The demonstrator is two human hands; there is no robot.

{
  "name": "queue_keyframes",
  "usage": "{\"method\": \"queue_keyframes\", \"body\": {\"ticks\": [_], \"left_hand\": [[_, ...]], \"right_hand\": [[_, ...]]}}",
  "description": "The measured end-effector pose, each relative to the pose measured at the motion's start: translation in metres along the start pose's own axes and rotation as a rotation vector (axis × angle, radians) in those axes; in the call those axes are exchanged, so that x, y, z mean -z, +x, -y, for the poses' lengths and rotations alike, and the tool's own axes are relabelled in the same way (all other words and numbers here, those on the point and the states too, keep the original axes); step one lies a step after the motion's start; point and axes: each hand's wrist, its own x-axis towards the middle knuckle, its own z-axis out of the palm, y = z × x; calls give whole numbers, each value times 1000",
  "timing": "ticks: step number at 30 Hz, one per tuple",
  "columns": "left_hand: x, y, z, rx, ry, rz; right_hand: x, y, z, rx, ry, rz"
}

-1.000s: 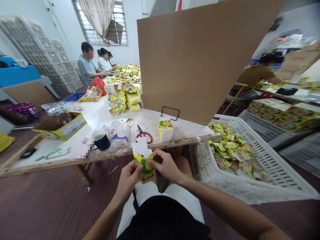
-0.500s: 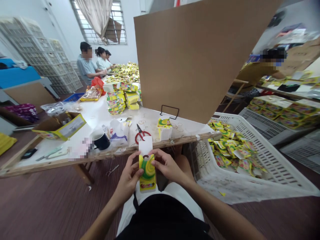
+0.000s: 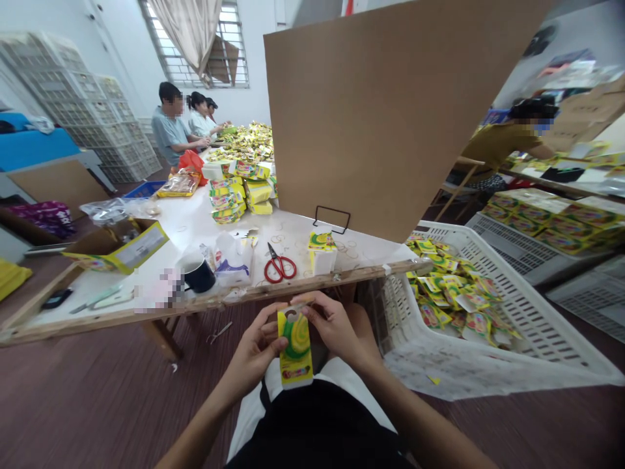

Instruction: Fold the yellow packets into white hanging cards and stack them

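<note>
One mug [image 3: 201, 279], one pair of scissors [image 3: 275, 256]; left hand [image 3: 254, 350] and right hand [image 3: 338, 330] pinch one box [image 3: 295, 348], yellow with green swirl

Daylight whitens the barred window [image 3: 231, 40]; the white tabletop [image 3: 188, 220] is bright, the maroon floor [image 3: 112, 391] dimmer. Wide-angle distortion stretches the plastic crate [image 3: 576, 348]; frame edges look soft.
</note>
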Motion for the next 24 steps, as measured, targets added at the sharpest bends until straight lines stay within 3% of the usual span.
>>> {"method": "queue_keyframes", "body": {"ticks": [3,9,13,20,24], "left_hand": [[2,1,2,-2,24,-47],[-1,3,8,-17,133,-96],[-2,2,7,-35,152,-115],[-2,2,8,-30,126,-89],[0,1,5,-44,126,-99]], "right_hand": [[6,0,5,47,-94,26],[16,2,11,-162,-300,107],[8,-3,9,-218,-266,180],[-7,-3,5,-298,-391,115],[-7,0,3,-259,-407,140]]}}
